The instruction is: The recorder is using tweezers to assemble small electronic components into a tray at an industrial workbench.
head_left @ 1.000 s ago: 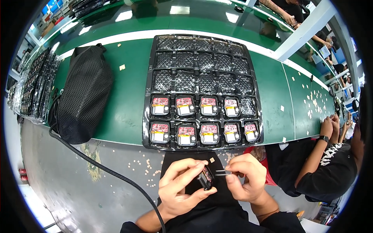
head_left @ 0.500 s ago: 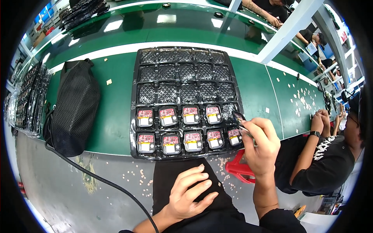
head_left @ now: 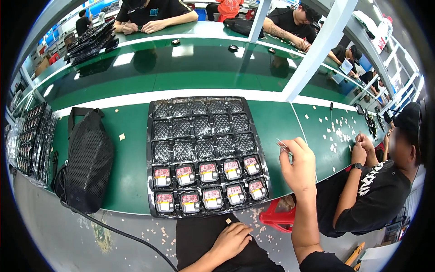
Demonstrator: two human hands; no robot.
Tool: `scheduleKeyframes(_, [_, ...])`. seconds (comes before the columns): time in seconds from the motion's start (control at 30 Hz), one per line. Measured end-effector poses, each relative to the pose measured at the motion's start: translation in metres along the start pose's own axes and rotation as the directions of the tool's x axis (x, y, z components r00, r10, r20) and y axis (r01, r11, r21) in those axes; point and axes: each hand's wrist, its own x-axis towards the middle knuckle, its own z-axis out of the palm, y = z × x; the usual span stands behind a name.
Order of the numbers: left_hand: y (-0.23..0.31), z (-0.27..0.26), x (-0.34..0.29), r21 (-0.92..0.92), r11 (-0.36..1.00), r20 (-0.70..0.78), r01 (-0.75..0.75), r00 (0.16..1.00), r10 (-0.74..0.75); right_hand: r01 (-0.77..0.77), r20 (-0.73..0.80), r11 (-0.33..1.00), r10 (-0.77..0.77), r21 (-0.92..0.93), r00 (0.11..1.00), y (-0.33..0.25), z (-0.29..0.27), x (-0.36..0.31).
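Tray (head_left: 205,148), black, one: on green bench (head_left: 129,177); ten small devices (head_left: 209,172) fill its two near rows. Right hand (head_left: 297,167): beyond tray's right edge, fingers clamped on tweezers (head_left: 282,144). Left hand (head_left: 233,240): fingers loosely apart, on lap (head_left: 197,233).

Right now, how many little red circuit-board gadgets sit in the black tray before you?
10 gadgets: five in the nearest row of the black tray, five in the row just behind. None there looks hidden.
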Motion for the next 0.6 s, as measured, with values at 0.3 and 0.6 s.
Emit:
scheduleKeyframes(0.3, [0.011,-0.009,0.006,-0.01,1.0,0.03,0.023,0.999,-0.022,-0.275,-0.037,0.941,0.274,-0.198,0.961,0.023,0.025,-0.023])
scheduleKeyframes(0.6, [0.012,-0.01,0.006,-0.001,1.0,0.048,0.019,0.999,-0.019,-0.301,-0.026,0.941,0.301,-0.155,0.953,0.024,0.024,-0.024])
